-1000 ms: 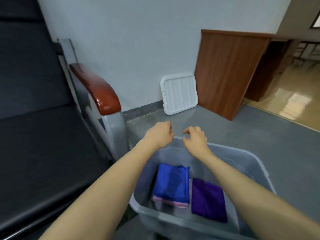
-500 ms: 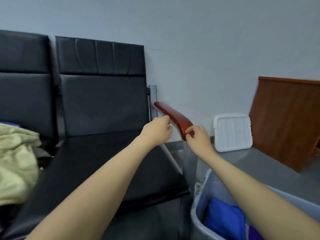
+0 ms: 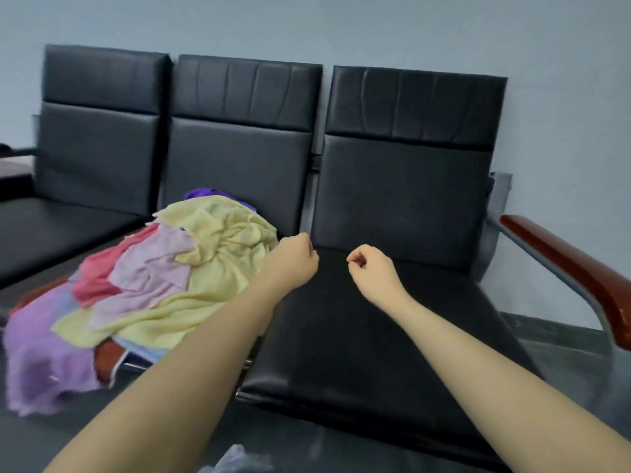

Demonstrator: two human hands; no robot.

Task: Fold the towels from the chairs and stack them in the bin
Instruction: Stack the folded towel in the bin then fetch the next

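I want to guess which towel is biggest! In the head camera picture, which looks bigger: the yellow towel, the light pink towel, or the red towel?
1. yellow towel, clearly largest.
2. light pink towel.
3. red towel, smallest showing.
All three are crumpled and overlap in the pile, so their true sizes cannot be told.

Both hands — left hand (image 3: 294,261), right hand (image 3: 372,269) — hover fisted over the right seat (image 3: 368,336); towel pile (image 3: 164,285) beside.

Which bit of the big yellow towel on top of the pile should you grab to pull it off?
Probably the bunched-up folds at the top right of the yellow towel, coming from the right with the left hand, which is closest. That ridge sticks up free, while its lower edge lies partly under the pink towel.
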